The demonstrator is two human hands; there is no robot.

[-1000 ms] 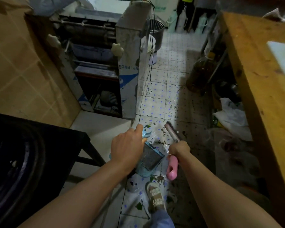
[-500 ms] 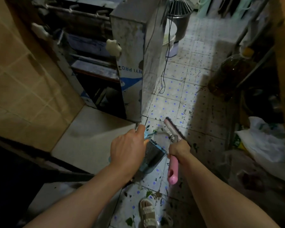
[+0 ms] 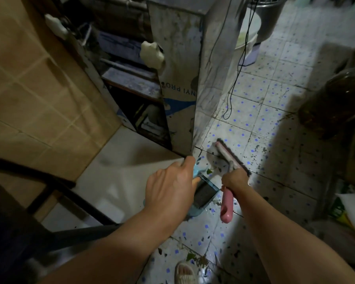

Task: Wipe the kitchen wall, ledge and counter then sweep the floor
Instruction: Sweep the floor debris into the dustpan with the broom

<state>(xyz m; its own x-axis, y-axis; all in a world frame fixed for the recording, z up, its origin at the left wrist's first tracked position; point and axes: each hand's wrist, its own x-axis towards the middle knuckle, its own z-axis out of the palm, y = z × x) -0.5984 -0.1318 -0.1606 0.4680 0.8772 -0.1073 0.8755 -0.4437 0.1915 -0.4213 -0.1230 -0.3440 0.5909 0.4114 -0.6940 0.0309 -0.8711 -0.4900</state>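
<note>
Left grip (image 3: 170, 189) is clamping the blue dustpan (image 3: 203, 193), mostly hiding it; right grip (image 3: 234, 180) is clutching the pink brush (image 3: 226, 203), bristles blurring on the floor (image 3: 275, 128).

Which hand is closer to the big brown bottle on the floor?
The right hand. It holds the pink brush out on the tiles, toward the brown bottle. The left hand, gripping the blue dustpan, is farther away.

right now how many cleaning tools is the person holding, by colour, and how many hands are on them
pink brush: 1, gripped by the right hand
blue dustpan: 1, held by the left hand
hands on tools: 2
total tools: 2
</note>
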